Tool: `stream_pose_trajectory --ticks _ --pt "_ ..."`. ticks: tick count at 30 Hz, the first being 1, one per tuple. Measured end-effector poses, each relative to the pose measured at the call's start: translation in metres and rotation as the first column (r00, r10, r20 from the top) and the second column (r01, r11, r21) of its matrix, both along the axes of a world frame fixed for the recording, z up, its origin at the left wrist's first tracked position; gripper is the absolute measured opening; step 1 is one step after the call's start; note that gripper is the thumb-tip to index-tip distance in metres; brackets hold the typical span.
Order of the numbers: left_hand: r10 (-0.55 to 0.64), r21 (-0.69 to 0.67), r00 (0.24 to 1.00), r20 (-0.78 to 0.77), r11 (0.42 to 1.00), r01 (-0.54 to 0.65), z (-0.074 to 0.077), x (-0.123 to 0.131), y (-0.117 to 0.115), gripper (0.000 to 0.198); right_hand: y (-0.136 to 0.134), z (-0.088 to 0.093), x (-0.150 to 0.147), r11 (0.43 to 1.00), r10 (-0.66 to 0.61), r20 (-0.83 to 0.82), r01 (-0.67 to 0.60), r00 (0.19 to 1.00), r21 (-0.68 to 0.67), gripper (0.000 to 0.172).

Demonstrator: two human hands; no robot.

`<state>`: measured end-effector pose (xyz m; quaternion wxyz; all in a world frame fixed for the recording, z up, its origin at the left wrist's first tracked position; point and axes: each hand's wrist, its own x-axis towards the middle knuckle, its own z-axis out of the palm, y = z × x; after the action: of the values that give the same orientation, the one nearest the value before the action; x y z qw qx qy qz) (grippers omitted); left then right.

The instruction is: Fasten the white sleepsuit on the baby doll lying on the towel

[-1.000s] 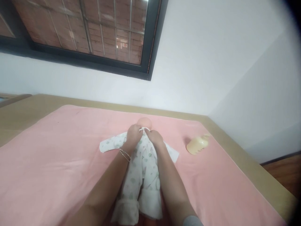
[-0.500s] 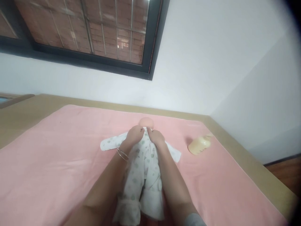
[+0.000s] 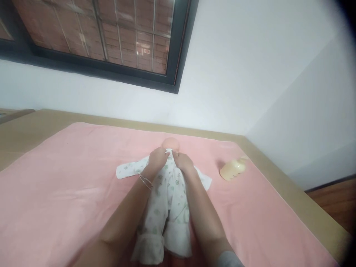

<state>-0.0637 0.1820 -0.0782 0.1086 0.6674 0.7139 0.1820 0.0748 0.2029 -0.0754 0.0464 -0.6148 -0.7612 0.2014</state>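
A white baby bodysuit with long sleeves and legs and a small green print, a baby romper (image 3: 158, 207), covers a doll whose bald pinkish head (image 3: 170, 143) shows at the far end. My left hand (image 3: 158, 158) pinches the romper's front edge just below the neck, with a thin bracelet on that wrist. Right beside it, my right hand (image 3: 183, 161) grips the other side of the collar. Both sleeves spread outward on the cloth, and the legs point toward me. Most of the doll's body is hidden by the romper and my arms.
A pink cloth (image 3: 83, 159) lies over a tan surface (image 3: 278, 178) that meets white walls. On its right side a baby bottle (image 3: 233, 170) with yellowish contents lies tilted. A dark-framed window (image 3: 178, 55) is set in the wall beyond.
Both hands stay at the collar in nearly the same grip. The whole view has shifted slightly, so everything sits a little further left.
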Motion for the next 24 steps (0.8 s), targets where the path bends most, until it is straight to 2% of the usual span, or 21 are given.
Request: stream_pose_trajectory --ticks 3,6,10,12,16,18,22,24 --pt "0.048 -0.086 0.999 -0.006 0.995 -0.048 -0.002 -0.002 0.003 0.045 -0.012 0.010 0.002 0.996 0.057 0.013 -0.058 0.998 0.063 0.080" --pt "0.044 -0.140 0.998 -0.036 0.989 -0.048 -0.005 -0.003 0.007 0.046 -0.019 0.012 0.000 0.995 0.073 -0.013 -0.072 0.997 0.071 0.085" --pt "0.004 0.027 0.995 -0.101 1.000 -0.001 -0.001 0.001 0.005 0.037 -0.006 0.003 -0.001 1.000 -0.005 -0.014 0.005 1.000 0.023 0.082" --pt "-0.005 0.069 0.994 -0.106 0.998 0.012 0.000 0.003 0.005 0.034 -0.001 0.001 0.002 1.000 -0.014 -0.042 0.013 0.999 -0.016 0.081" --pt "0.040 -0.078 0.992 -0.120 0.996 -0.049 -0.005 0.000 0.007 0.044 -0.008 0.007 0.004 0.995 0.066 -0.035 -0.063 0.997 0.080 0.081" --pt "0.007 -0.117 0.992 -0.128 0.993 -0.022 -0.007 -0.004 0.008 0.047 -0.011 0.008 0.002 0.989 0.084 -0.020 -0.081 0.996 0.122 0.084" --pt "-0.072 -0.018 0.991 -0.116 0.997 0.071 0.000 -0.007 0.004 0.046 -0.002 0.000 0.001 1.000 -0.002 -0.048 0.003 0.999 0.026 0.084" --pt "-0.100 -0.022 0.992 -0.074 0.995 0.098 0.003 -0.008 0.002 0.045 0.002 -0.003 0.003 0.999 -0.031 -0.060 0.030 0.998 -0.018 0.083"
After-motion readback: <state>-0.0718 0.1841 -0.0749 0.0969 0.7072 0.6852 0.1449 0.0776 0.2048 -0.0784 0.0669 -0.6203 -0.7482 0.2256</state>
